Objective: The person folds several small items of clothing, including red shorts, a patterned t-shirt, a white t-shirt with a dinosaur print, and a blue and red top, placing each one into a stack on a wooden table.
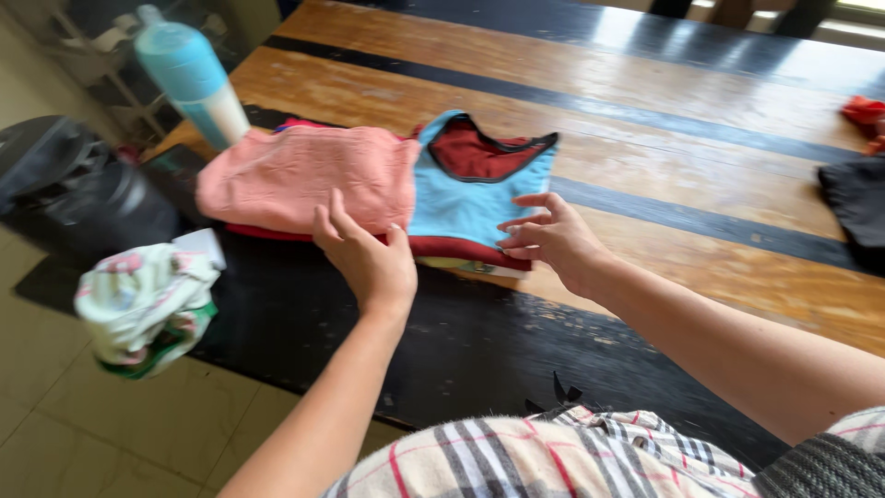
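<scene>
Worktop (pixel 645 101): worn wood, amber boards with a dull sheen, crossed by black painted bands scuffed at the near edge. Pink cloth (pixel 304 175): soft, matt, slightly fuzzy knit, folded. Blue garment (pixel 466 207): smooth matt fabric with dark trim and a red lining. Bottle (pixel 189 74): smooth plastic, pale blue over white, faintly glossy. Printed bundle (pixel 143 304): thin, crumpled cotton-like cloth. Floor (pixel 55 406): smooth, pale tiles.

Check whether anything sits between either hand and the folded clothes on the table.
Nothing visible does. The left hand already rests on the pink folded cloth, and the right hand touches the edge of the blue garment beside it. The blue bottle stands behind the pile.
</scene>
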